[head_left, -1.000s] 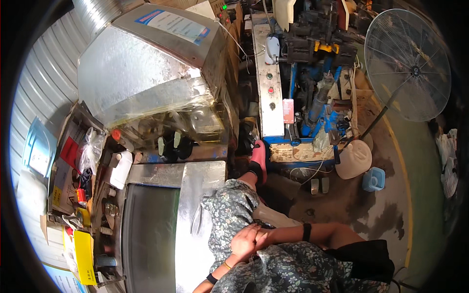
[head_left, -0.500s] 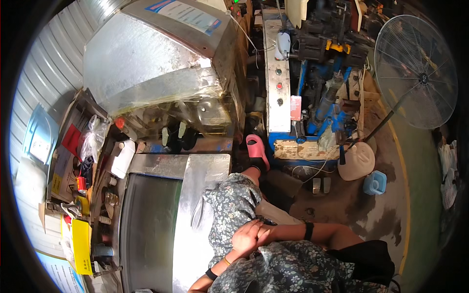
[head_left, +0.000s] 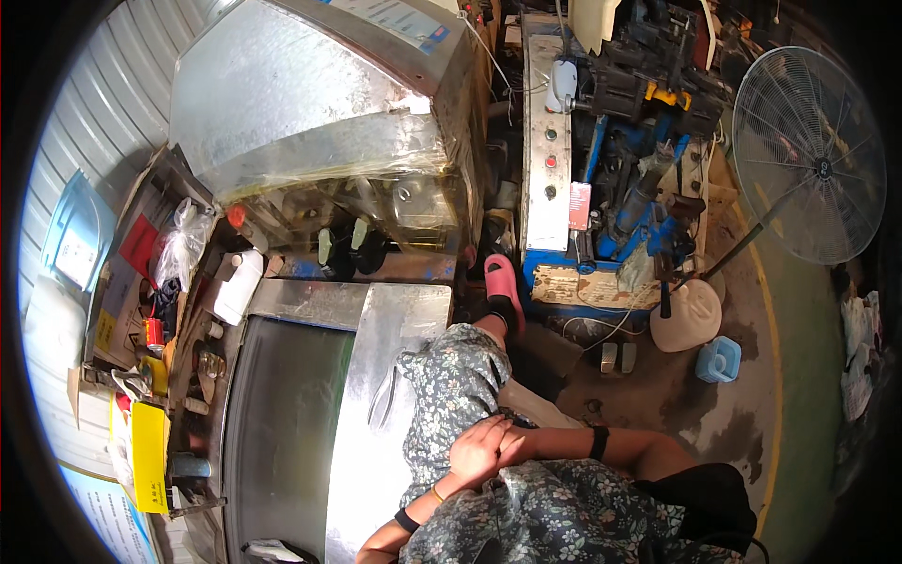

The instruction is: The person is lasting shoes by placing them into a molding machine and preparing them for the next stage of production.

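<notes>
My two hands rest together on my lap, over the dark floral fabric [head_left: 564, 512] I wear. My left hand [head_left: 474, 453] lies on top, its fingers folded closed over my right hand [head_left: 512, 445]. The right hand's fingers are mostly hidden beneath it. Neither hand shows a tool or a part. Left of my leg is a bright metal panel [head_left: 362, 489] beside a dark, flat belt-like surface [head_left: 277, 423]. A pink slipper [head_left: 504, 287] is on my outstretched foot.
A large metal-covered machine [head_left: 310, 103] stands ahead. Right of it is a blue machine with a white button panel [head_left: 548, 179]. A standing fan [head_left: 819, 164], beige jug [head_left: 691, 318] and blue plastic container [head_left: 719, 359] are at right. A cluttered shelf with a yellow box [head_left: 149, 458] lines the left.
The view has shifted slightly, so the machines and fan sit a little lower and farther right. My hands stay clasped on my lap.
</notes>
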A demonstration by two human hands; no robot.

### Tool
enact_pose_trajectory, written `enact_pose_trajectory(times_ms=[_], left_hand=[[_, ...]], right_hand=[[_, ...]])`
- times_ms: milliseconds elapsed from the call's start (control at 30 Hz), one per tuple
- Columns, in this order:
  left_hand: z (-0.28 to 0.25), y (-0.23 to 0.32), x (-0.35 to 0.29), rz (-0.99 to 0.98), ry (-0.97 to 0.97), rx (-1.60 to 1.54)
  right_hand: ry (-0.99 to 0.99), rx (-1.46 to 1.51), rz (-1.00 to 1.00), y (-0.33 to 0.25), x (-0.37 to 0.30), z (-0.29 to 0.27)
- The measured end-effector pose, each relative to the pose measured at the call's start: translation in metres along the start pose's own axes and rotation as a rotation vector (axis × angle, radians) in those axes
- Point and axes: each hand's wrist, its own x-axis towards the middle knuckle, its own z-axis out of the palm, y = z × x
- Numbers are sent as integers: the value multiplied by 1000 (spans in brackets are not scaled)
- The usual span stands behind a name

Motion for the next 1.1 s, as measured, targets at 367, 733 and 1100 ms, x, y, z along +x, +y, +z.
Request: enact_pose_trajectory(times_ms=[367, 733, 1100], left_hand=[[-3, 5, -1, -10, 12, 4], [-4, 13, 4, -42, 5, 24], [-4, 19, 6, -68, 10, 38]], right_hand=[[-29, -6, -4, 1, 1, 3], [-68, 6, -46, 7, -8, -4], [-98, -2, -46, 3, -12, -11]])
